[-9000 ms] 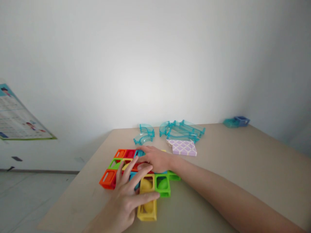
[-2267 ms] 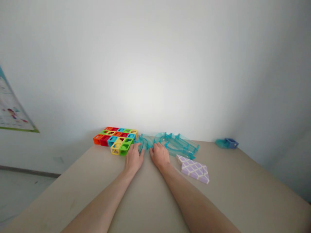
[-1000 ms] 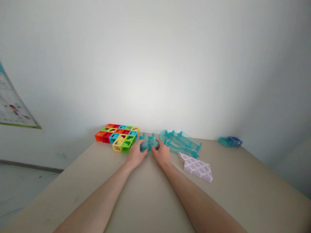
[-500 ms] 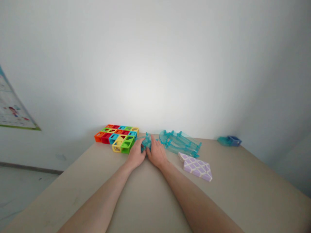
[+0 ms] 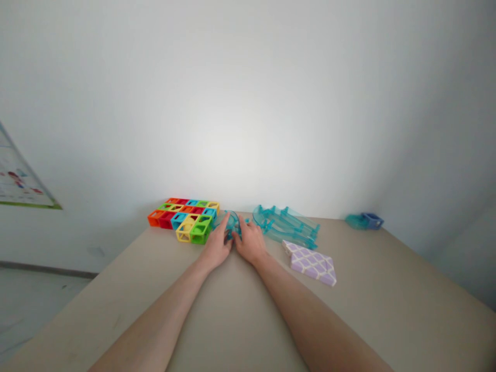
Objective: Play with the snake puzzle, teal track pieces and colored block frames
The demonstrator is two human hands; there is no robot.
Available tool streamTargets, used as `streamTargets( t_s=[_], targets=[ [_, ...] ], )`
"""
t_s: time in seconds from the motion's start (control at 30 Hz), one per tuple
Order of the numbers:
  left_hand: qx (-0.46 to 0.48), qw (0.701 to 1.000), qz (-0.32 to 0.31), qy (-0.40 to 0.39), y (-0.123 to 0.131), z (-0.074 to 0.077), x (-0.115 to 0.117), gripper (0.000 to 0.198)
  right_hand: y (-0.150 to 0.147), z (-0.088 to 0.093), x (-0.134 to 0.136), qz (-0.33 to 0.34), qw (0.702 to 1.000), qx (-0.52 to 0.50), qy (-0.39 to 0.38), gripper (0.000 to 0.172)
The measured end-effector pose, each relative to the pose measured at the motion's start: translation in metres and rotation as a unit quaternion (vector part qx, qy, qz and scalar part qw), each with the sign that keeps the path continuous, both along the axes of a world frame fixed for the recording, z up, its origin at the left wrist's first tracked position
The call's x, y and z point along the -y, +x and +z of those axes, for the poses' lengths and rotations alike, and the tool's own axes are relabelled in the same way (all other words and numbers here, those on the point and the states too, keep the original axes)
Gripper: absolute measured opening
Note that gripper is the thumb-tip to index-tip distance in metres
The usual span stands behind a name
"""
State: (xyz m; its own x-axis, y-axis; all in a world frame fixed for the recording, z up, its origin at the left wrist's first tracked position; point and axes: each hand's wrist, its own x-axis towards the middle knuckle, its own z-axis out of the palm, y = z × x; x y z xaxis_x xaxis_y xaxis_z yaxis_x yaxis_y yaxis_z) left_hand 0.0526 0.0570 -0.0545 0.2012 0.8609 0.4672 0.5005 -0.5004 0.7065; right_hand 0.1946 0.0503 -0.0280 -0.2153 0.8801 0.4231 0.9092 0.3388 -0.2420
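Both my hands meet at the far side of the beige table (image 5: 240, 320). My left hand (image 5: 217, 245) and my right hand (image 5: 250, 243) are closed together on the clear teal curved track pieces (image 5: 231, 223), fingers pinching them from each side. Just left of my left hand lies a flat block of joined coloured cubes (image 5: 184, 217) in orange, red, green, yellow and blue. Right of my right hand lies a pile of long teal track pieces (image 5: 289, 227).
A lilac patterned box (image 5: 311, 262) lies on the table right of my right forearm. Small teal and blue pieces (image 5: 366, 221) sit at the far right corner by the white wall. A poster (image 5: 17, 183) hangs at the left.
My hands have come together on the curved teal pieces, which were apart a second ago. Earlier the coloured cube block was pushed to the far left edge.
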Motion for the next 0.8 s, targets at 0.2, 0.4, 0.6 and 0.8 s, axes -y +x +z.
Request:
streamTargets(
  t_s=[0.2,0.4,0.6,0.8],
  targets=[
    [0.113,0.992,0.024,-0.047,0.000,0.009,0.003,0.036,0.001,0.000,-0.002,-0.033,0.999,-0.007,-0.001,0.040],
    [0.108,0.988,0.082,-0.076,-0.003,0.012,0.004,0.019,-0.003,-0.004,-0.003,-0.033,0.999,-0.005,0.000,0.021],
    [0.136,0.982,0.120,-0.048,0.002,0.008,0.002,0.027,-0.006,0.001,0.002,0.017,1.000,-0.004,0.021,0.014],
    [0.250,0.953,0.135,-0.106,-0.001,0.005,-0.001,0.033,-0.004,0.000,0.011,0.079,0.996,-0.021,0.022,0.039]
  ],
)
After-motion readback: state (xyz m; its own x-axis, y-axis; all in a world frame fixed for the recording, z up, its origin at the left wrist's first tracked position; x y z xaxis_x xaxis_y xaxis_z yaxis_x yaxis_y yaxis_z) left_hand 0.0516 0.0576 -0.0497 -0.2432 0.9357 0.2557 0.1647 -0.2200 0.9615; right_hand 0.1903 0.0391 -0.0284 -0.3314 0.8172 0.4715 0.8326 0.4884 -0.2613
